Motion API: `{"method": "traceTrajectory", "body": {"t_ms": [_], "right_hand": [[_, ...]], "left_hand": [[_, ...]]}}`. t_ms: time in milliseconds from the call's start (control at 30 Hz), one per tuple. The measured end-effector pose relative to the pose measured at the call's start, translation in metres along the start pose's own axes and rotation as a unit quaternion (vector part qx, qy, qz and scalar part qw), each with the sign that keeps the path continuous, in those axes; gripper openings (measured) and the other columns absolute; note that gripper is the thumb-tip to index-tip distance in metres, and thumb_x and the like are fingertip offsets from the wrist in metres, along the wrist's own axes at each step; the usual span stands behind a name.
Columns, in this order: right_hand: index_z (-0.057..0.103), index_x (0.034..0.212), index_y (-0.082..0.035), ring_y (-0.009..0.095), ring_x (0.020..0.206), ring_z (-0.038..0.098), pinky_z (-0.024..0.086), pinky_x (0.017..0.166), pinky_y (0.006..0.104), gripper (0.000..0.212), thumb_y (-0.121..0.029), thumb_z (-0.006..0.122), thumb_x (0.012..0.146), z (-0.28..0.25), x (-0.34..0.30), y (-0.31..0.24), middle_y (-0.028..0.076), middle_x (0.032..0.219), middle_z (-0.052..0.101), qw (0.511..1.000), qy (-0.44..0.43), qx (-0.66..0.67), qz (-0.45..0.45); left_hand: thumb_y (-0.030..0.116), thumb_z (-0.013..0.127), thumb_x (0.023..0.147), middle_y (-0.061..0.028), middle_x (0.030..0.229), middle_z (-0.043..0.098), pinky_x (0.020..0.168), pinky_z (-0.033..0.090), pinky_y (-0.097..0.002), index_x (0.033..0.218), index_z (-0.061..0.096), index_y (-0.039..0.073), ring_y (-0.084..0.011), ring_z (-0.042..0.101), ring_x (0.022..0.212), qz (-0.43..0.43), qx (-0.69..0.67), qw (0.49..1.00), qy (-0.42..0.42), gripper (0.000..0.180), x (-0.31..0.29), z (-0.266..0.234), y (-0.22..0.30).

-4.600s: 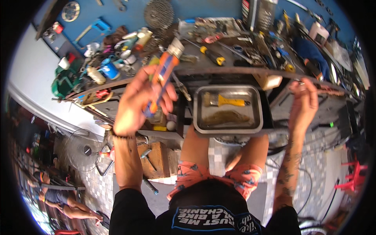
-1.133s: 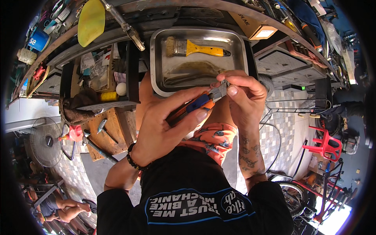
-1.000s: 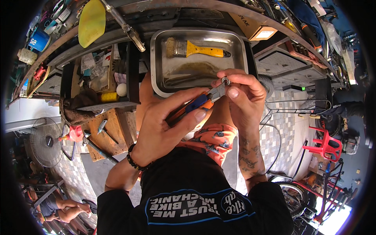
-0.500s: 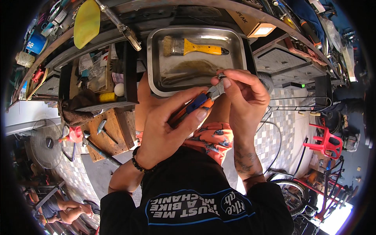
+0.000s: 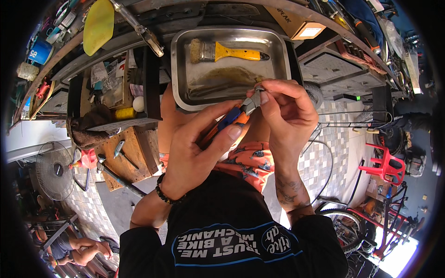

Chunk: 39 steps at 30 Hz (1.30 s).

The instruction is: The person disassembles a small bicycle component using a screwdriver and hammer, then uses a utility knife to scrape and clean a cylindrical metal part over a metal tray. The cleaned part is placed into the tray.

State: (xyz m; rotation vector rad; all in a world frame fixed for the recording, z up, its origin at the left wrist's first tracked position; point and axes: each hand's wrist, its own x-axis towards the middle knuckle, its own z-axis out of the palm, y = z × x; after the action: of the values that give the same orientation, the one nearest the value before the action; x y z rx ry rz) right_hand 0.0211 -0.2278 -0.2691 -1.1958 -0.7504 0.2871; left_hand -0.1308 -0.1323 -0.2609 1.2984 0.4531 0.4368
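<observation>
Left hand: I have the left hand wrapped round the grips of the pliers, thumb lying along the orange side.
Right hand: the right hand pinches a small metal piece between thumb and forefinger, right at the pliers' nose.
Where the work sits: both things are in front of the body, by the near rim of the steel tray, nose pointing up and to the right.
Pliers' handling: I'd judge them stiff, fairly dense, hard to damage; the orange and blue grips should be the surest place to hold, well back from the steel head.
Metal piece's handling: probably very light, rigid and easily dropped; I'd expect it to be slippery if the brown film in the tray is oily. I'd pinch it by its outer edge with two fingertips.
Brush: the yellow-handled brush lies across the tray, apart from both hands.
Hidden from me: most of the metal piece is behind fingers, so I can't tell its shape, nor whether the pliers actually bite it; the grip ends vanish inside the palm, and the tray's near right corner is behind the right hand.
</observation>
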Motion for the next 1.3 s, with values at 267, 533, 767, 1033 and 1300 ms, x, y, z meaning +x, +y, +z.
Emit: {"method": "traceTrajectory", "body": {"t_ms": [267, 533, 767, 1033, 1300], "right_hand": [[0.062, 0.110, 0.005, 0.023, 0.101, 0.074, 0.061, 0.093, 0.0334, 0.022, 0.018, 0.063, 0.092, -0.003, 0.000, 0.004, 0.013, 0.105, 0.069, 0.998, -0.013, -0.037, -0.053], [0.063, 0.111, 0.006, 0.018, 0.107, 0.072, 0.060, 0.095, 0.0302, 0.029, 0.020, 0.068, 0.087, -0.007, 0.002, 0.006, 0.011, 0.110, 0.069, 0.998, -0.013, 0.041, -0.041], [0.075, 0.111, 0.004, 0.014, 0.094, 0.071, 0.059, 0.086, 0.0238, 0.032, 0.022, 0.064, 0.087, -0.015, 0.004, -0.004, 0.009, 0.104, 0.069, 0.997, -0.045, -0.038, -0.044], [0.077, 0.111, 0.003, 0.010, 0.088, 0.069, 0.058, 0.075, 0.0191, 0.033, 0.021, 0.065, 0.086, -0.020, 0.002, -0.010, 0.009, 0.101, 0.069, 0.994, -0.059, -0.085, -0.044], [0.077, 0.111, 0.003, 0.011, 0.089, 0.070, 0.058, 0.074, 0.0190, 0.032, 0.020, 0.066, 0.087, -0.022, 0.001, -0.018, 0.009, 0.101, 0.070, 0.993, -0.073, -0.087, -0.025]], "left_hand": [[0.014, 0.063, 0.104, 0.0033, 0.071, 0.055, 0.046, 0.031, -0.0199, 0.142, 0.060, 0.000, -0.0012, 0.042, 0.053, -0.059, -0.010, 0.998, -0.014, 0.041, -0.002, -0.006, 0.009], [0.005, 0.069, 0.098, -0.0063, 0.099, 0.067, 0.074, 0.046, -0.0238, 0.140, 0.062, -0.001, -0.0082, 0.060, 0.083, 0.038, 0.031, 0.999, -0.002, 0.043, 0.003, -0.001, 0.006], [0.000, 0.074, 0.092, -0.0155, 0.131, 0.070, 0.104, 0.050, -0.0306, 0.138, 0.065, -0.001, -0.0179, 0.068, 0.118, 0.114, 0.126, 0.985, -0.016, 0.047, 0.003, -0.007, 0.002], [0.000, 0.076, 0.091, -0.0166, 0.126, 0.073, 0.100, 0.053, -0.0298, 0.136, 0.067, -0.001, -0.0188, 0.071, 0.113, 0.169, 0.203, 0.964, -0.037, 0.047, 0.007, -0.017, 0.001], [0.000, 0.078, 0.089, -0.0163, 0.130, 0.072, 0.100, 0.054, -0.0299, 0.136, 0.066, -0.002, -0.0198, 0.072, 0.114, 0.136, 0.208, 0.965, -0.079, 0.049, 0.012, -0.032, 0.003]]}}
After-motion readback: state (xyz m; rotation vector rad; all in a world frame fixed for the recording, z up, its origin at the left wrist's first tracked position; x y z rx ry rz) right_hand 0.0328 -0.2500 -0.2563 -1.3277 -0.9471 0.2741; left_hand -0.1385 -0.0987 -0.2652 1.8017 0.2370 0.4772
